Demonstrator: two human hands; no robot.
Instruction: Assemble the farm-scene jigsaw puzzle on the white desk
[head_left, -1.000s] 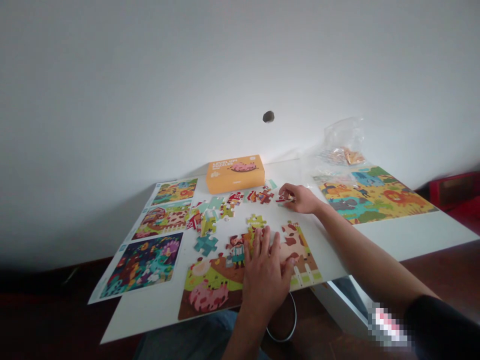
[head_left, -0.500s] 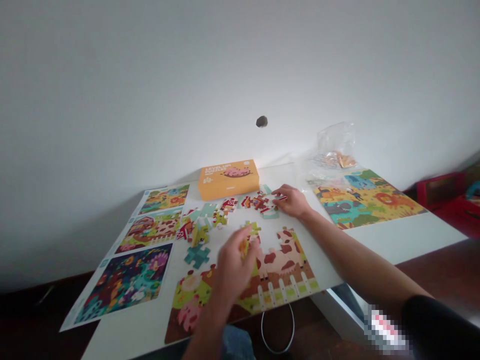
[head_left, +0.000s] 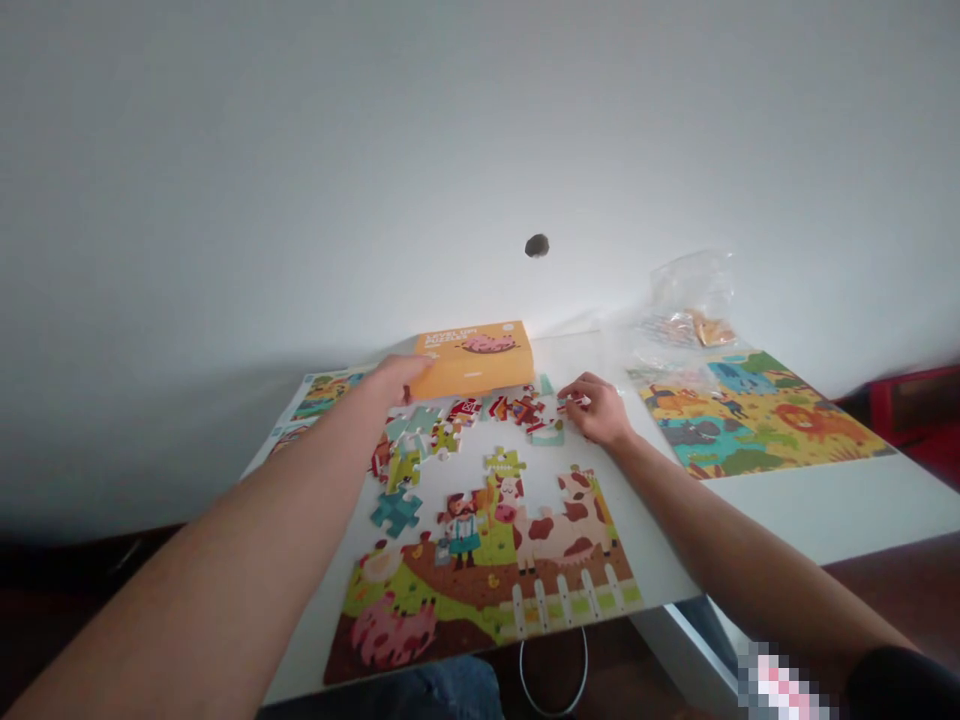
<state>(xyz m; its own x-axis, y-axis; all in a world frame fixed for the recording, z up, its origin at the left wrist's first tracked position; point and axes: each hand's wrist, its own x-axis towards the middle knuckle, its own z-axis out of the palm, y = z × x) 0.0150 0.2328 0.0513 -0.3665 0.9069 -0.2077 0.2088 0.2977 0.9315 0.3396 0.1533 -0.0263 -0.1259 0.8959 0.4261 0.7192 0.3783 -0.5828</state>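
My left hand (head_left: 397,378) reaches to the left end of an orange puzzle box (head_left: 476,365); the thumb lies over its front and the other fingers are mostly hidden. My right hand (head_left: 598,408) pinches a small red-and-white puzzle piece (head_left: 574,400) just right of the loose pieces (head_left: 525,408). Closer to me lies a partly joined farm puzzle (head_left: 480,575) showing a cow, a farmer and a pig. A green piece (head_left: 505,461) juts from its top edge, and a teal piece (head_left: 396,511) lies loose at its upper left.
On the right lies a joined animal puzzle (head_left: 772,410) with a lion. Behind it, a clear plastic bag (head_left: 694,310) holds pieces against the wall. My left arm covers most of the picture sheet (head_left: 324,392). The white table (head_left: 817,505) has its front edge near me.
My left hand has moved from above the farm puzzle up and left to the orange box, uncovering the farmer. My right hand stays by the loose pieces. The view has shifted slightly.
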